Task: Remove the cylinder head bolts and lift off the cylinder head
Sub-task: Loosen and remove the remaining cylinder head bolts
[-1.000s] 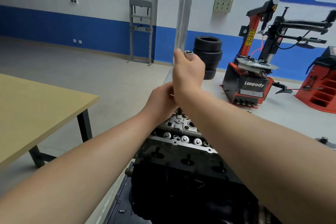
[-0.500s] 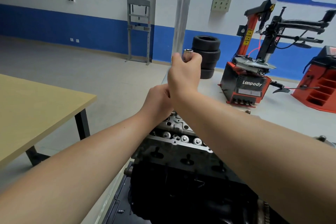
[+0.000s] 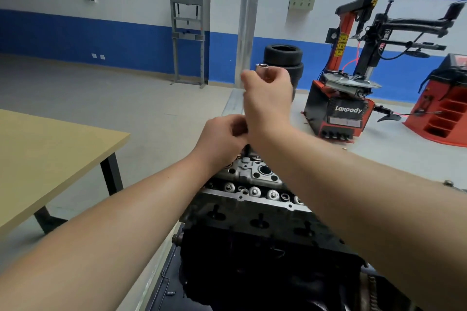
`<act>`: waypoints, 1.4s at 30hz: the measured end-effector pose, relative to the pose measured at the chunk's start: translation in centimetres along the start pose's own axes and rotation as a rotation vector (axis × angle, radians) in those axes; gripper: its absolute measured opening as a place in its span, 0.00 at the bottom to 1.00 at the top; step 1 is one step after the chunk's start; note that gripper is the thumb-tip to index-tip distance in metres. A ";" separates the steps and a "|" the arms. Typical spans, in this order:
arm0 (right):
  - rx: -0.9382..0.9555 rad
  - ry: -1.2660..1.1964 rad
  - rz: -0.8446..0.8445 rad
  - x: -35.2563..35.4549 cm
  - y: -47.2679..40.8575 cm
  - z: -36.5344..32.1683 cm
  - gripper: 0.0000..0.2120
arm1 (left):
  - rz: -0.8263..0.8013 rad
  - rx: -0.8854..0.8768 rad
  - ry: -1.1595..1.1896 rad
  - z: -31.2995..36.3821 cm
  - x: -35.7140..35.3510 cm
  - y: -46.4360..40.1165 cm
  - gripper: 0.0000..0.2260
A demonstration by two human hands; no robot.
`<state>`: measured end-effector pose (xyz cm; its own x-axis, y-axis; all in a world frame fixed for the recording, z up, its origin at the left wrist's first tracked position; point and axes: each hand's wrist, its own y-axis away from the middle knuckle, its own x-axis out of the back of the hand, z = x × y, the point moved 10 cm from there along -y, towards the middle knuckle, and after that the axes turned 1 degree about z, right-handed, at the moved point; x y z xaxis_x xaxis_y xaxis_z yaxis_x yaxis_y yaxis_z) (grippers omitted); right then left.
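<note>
Above the engine, the right hand (image 3: 266,98) is gripping a socket (image 3: 262,71) upright, while the left hand (image 3: 222,141), just beneath it, is curling its fingers around something hidden. Below both, the cylinder head (image 3: 255,174) is sitting on the block (image 3: 252,242).

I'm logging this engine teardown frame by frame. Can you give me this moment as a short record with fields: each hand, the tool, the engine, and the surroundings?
right hand: right hand raised above the engine, fingers curled round a shiny metal socket whose open end sticks up
left hand: left hand lower, just over the head's far end, fingers curled; what it holds is hidden
engine: silver aluminium cylinder head seated on the black engine block
surroundings: wooden-topped table to the left; red tyre changer and stacked black tyres behind
</note>
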<state>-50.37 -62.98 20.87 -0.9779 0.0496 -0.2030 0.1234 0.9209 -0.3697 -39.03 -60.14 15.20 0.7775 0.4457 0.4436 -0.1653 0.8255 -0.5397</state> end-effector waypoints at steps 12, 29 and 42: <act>-0.346 -0.017 -0.771 -4.2 -1.5 0.4 0.21 | -0.114 0.041 0.141 -1.0 -1.1 0.0 0.06; -0.403 -0.087 -0.727 -4.2 -2.5 -0.3 0.21 | -0.163 0.092 0.271 -1.1 -1.6 0.0 0.11; -0.120 0.046 -0.224 -3.3 -1.8 -1.0 0.17 | -0.284 0.101 0.124 -2.9 0.5 -1.4 0.14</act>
<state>-47.48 -64.46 23.11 -0.9856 -0.1460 -0.0859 -0.1155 0.9501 -0.2898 -36.63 -62.10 14.06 0.8681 0.1522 0.4724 0.0141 0.9439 -0.3300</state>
